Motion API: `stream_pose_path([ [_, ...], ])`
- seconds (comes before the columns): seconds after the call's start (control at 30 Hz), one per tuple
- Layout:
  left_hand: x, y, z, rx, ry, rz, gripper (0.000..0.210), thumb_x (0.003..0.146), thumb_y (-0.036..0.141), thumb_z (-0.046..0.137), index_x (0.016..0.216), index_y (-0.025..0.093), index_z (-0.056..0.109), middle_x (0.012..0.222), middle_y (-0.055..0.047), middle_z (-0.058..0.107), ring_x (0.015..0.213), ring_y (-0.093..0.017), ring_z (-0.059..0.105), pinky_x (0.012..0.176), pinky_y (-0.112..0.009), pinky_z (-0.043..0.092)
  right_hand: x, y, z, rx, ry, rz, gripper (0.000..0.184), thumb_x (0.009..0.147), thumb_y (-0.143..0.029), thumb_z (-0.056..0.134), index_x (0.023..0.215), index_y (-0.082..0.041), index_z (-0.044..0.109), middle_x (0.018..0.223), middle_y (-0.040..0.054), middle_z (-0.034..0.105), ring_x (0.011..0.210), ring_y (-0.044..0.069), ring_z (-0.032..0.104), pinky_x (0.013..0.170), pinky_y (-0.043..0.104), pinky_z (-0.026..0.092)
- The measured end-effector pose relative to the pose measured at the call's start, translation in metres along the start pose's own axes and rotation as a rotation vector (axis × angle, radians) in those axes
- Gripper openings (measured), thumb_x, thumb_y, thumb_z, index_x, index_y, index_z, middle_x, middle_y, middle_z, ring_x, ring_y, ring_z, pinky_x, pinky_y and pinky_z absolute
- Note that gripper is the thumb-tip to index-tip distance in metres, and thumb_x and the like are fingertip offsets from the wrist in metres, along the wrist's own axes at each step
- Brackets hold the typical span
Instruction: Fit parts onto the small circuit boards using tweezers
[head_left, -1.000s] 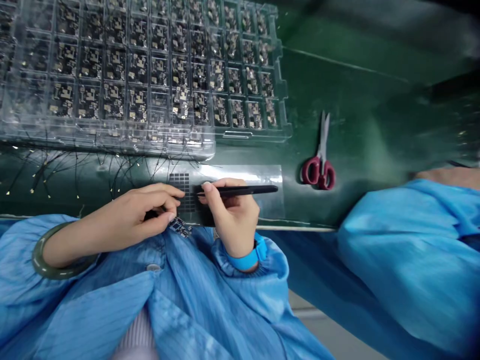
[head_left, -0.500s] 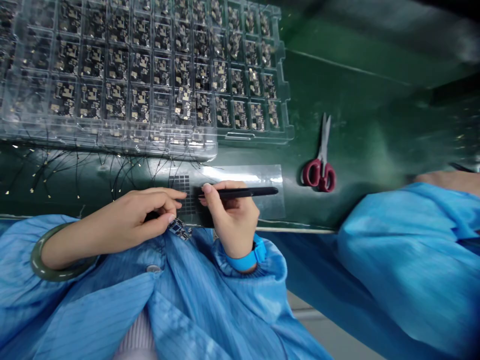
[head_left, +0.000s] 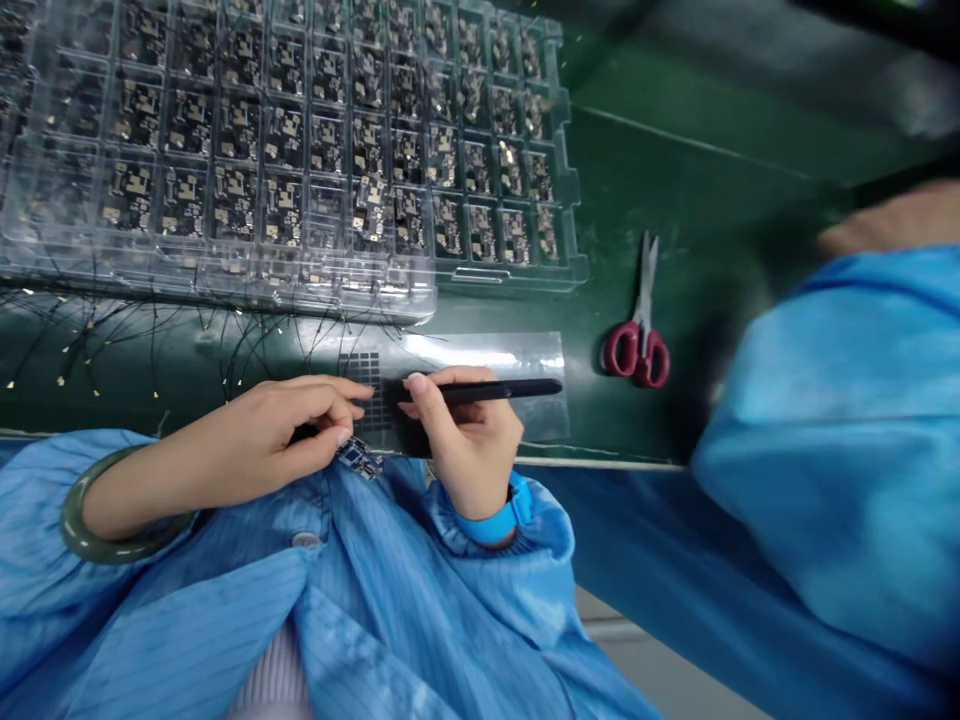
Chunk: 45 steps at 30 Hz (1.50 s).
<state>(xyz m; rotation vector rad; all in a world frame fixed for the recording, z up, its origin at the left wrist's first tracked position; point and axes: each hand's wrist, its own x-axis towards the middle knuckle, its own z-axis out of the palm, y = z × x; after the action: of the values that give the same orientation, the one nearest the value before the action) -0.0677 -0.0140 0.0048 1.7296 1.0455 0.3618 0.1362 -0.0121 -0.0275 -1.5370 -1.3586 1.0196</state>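
Note:
Near the table's front edge, my left hand point(head_left: 289, 430) is closed on a small circuit board point(head_left: 360, 458), pinched at the thumb, its forefinger reaching out over a clear sheet. My right hand point(head_left: 469, 430) grips dark tweezers point(head_left: 502, 390) like a pen, the tip end pointing left toward the sheet. Small black rectangular pieces point(head_left: 367, 372) sit in a grid on the clear sheet point(head_left: 540, 355), between and beneath my hands. The tweezers' points are too dark against the table to make out.
Clear compartment trays point(head_left: 502, 275) full of circuit boards stand at the back left. Thin black wires point(head_left: 154, 345) with small metal ends stick out along their front. Red-handled scissors point(head_left: 636, 350) lie to the right. A co-worker's blue sleeve point(head_left: 847, 400) is at the far right.
My right hand and the tweezers have shifted very slightly to the right. My left hand stays put. The co-worker's arm has moved up and away to the right.

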Motion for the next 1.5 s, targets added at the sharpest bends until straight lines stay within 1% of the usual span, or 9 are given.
stream_pose_path([
  [0.13, 0.000, -0.001, 0.000, -0.005, -0.005, -0.004, 0.016, 0.093, 0.026, 0.047, 0.087, 0.020, 0.061, 0.117, -0.007, 0.068, 0.125, -0.022, 0.054, 0.097, -0.036, 0.048, 0.000, 0.000, 0.000, 0.005, 0.032, 0.006, 0.018, 0.081, -0.036, 0.069, 0.081, -0.020, 0.060, 0.068, -0.0026, 0.066, 0.058, 0.014, 0.068, 0.055, 0.025, 0.056],
  [0.3, 0.000, -0.002, 0.000, -0.001, -0.018, -0.007, 0.015, 0.093, 0.026, 0.047, 0.087, 0.021, 0.059, 0.116, -0.006, 0.067, 0.126, -0.021, 0.053, 0.098, -0.036, 0.047, 0.001, -0.001, 0.001, -0.003, -0.004, -0.001, 0.016, 0.081, -0.034, 0.070, 0.080, -0.020, 0.062, 0.064, -0.0028, 0.066, 0.056, 0.013, 0.068, 0.053, 0.023, 0.054],
  [0.47, 0.000, -0.002, 0.001, -0.016, 0.000, -0.016, 0.015, 0.092, 0.027, 0.048, 0.086, 0.020, 0.060, 0.120, -0.006, 0.066, 0.123, -0.021, 0.055, 0.096, -0.035, 0.048, 0.004, -0.005, -0.003, 0.218, 0.066, 0.083, 0.022, 0.078, -0.038, 0.072, 0.076, -0.020, 0.060, 0.065, -0.0023, 0.070, 0.049, 0.012, 0.066, 0.048, 0.022, 0.055],
  [0.57, 0.000, -0.004, 0.002, -0.075, 0.032, -0.050, 0.016, 0.092, 0.030, 0.050, 0.087, 0.020, 0.062, 0.124, -0.007, 0.063, 0.115, -0.021, 0.060, 0.092, -0.034, 0.051, 0.002, -0.008, -0.004, 0.370, 0.096, 0.110, 0.024, 0.078, -0.041, 0.071, 0.076, -0.021, 0.058, 0.067, -0.0025, 0.072, 0.044, 0.011, 0.065, 0.044, 0.021, 0.055],
  [0.63, -0.001, -0.005, 0.004, -0.133, 0.055, -0.092, 0.019, 0.092, 0.033, 0.050, 0.091, 0.020, 0.063, 0.127, -0.007, 0.062, 0.109, -0.020, 0.064, 0.088, -0.033, 0.053, -0.002, -0.012, -0.002, 0.455, 0.071, 0.121, 0.022, 0.078, -0.039, 0.071, 0.077, -0.021, 0.058, 0.067, -0.0033, 0.073, 0.043, 0.010, 0.064, 0.042, 0.019, 0.055],
  [0.73, -0.001, -0.006, 0.006, -0.196, 0.079, -0.146, 0.023, 0.094, 0.035, 0.048, 0.098, 0.020, 0.065, 0.127, -0.008, 0.062, 0.103, -0.020, 0.066, 0.085, -0.032, 0.054, -0.007, -0.019, 0.004, 0.542, -0.025, 0.144, 0.018, 0.080, -0.035, 0.071, 0.078, -0.022, 0.060, 0.068, -0.0041, 0.073, 0.044, 0.009, 0.065, 0.042, 0.017, 0.055],
  [0.83, -0.001, -0.006, 0.006, -0.221, 0.087, -0.177, 0.026, 0.094, 0.037, 0.047, 0.100, 0.019, 0.065, 0.125, -0.008, 0.063, 0.100, -0.020, 0.066, 0.083, -0.032, 0.055, -0.009, -0.024, 0.012, 0.531, -0.084, 0.181, 0.018, 0.078, -0.035, 0.072, 0.078, -0.021, 0.061, 0.067, -0.0040, 0.072, 0.045, 0.010, 0.066, 0.043, 0.016, 0.056],
  [1.07, 0.001, -0.009, 0.008, -0.267, 0.115, -0.190, 0.024, 0.093, 0.036, 0.049, 0.097, 0.018, 0.065, 0.119, -0.007, 0.066, 0.098, -0.021, 0.066, 0.085, -0.035, 0.055, -0.005, -0.023, 0.017, 0.508, -0.088, 0.209, 0.019, 0.076, -0.033, 0.074, 0.076, -0.020, 0.060, 0.065, -0.0046, 0.071, 0.046, 0.009, 0.066, 0.044, 0.015, 0.056],
  [1.5, 0.001, -0.009, 0.008, -0.275, 0.140, -0.189, 0.020, 0.092, 0.034, 0.050, 0.094, 0.020, 0.064, 0.108, -0.004, 0.068, 0.091, -0.019, 0.066, 0.078, -0.032, 0.053, -0.010, -0.019, 0.022, 0.414, -0.042, 0.122, 0.018, 0.078, -0.032, 0.073, 0.078, -0.020, 0.059, 0.060, -0.0052, 0.067, 0.048, 0.011, 0.067, 0.046, 0.018, 0.058],
])
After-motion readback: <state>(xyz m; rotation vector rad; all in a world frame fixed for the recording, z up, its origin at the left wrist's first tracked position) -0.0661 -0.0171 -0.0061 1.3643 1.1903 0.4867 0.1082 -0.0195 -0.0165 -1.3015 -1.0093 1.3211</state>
